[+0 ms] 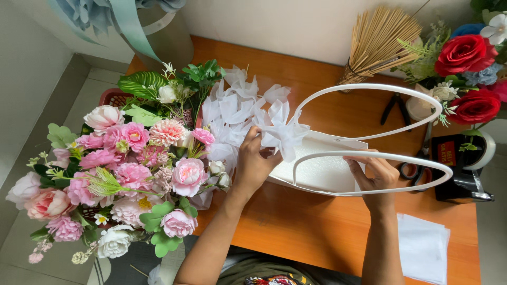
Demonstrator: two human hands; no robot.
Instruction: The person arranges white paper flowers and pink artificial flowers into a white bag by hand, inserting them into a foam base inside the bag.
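Basket (322,171), white, lies on its side on my counter (296,227) beside the pink bouquet (132,163). My right hand (376,177) grips its handle (401,158); my left hand (255,162) pinches the white bow (282,134).

This looks like a florist's or craft workbench, most likely in a small flower shop. An orange wooden table (317,221) stands against a plain pale wall, crowded with arranging stock: a big spread of pink and white artificial flowers (121,169) on the left, red roses (467,55) at the far right, a bundle of thin wooden sticks (377,39) at the far edge, scissors (414,166) and white tissue sheets (422,248) near the right.
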